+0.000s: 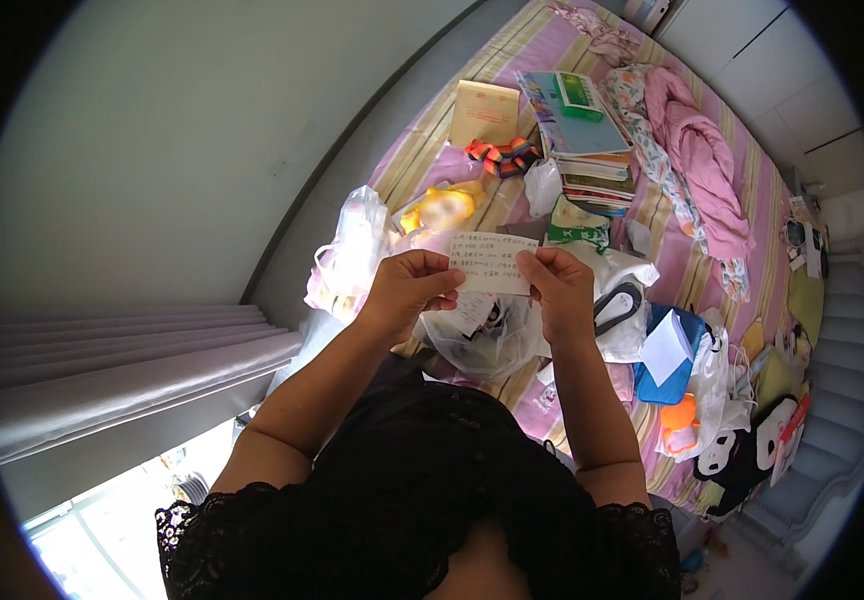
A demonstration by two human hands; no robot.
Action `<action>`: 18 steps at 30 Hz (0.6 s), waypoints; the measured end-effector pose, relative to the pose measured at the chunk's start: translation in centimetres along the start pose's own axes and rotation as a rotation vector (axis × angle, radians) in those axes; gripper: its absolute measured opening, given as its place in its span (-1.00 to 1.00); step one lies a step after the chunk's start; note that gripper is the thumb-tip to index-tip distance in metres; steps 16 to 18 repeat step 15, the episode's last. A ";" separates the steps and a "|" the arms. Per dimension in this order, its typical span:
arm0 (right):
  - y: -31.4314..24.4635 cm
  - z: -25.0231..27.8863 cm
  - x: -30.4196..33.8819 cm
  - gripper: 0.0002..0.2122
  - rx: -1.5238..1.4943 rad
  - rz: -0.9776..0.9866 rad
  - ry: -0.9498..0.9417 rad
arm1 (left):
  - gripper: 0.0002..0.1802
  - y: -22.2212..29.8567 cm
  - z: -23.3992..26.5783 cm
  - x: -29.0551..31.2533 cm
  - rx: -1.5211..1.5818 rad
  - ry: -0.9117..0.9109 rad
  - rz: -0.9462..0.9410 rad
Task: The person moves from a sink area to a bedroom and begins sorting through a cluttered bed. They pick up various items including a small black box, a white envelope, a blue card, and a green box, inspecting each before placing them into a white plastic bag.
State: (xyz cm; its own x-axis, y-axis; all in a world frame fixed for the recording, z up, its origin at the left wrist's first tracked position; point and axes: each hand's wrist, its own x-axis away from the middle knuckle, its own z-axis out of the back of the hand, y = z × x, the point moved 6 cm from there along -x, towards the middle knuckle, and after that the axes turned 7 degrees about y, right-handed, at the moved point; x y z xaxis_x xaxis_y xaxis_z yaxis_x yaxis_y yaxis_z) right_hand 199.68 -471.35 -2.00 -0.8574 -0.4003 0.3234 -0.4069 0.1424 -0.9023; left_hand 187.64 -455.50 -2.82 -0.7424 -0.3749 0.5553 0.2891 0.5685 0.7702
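Observation:
A small off-white paper card (493,264) with handwritten lines is stretched level between my two hands, above the near part of the bed. My left hand (407,290) pinches its left edge between thumb and fingers. On its right edge, my right hand (559,285) has a similar pinch, thumb on top. Below the card lies a clear plastic bag (487,340) with papers and other items in it. A white bag (617,285) with a dark looped handle lies just right of my right hand.
Beyond my hands, the striped bed (407,165) bears a stack of books (592,180), a brown paper envelope (484,113) and a yellow plush toy (442,208). Rightward are a pink blanket (692,160), a blue folder (667,375) and a panda-patterned bag (752,450). A wall (172,140) stands left.

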 end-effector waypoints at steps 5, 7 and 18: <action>0.2 0.2 0.0 -0.90 0.016 -0.008 0.015 | -0.74 -0.2 -0.1 -0.2 -0.007 0.010 0.007; 0.3 0.3 0.1 -0.90 0.015 -0.024 0.025 | -0.74 -0.2 0.0 -0.2 -0.010 0.014 0.009; 1.0 0.6 -0.1 -0.89 -0.010 -0.043 0.025 | -0.75 -0.7 0.1 -0.3 -0.007 0.013 0.024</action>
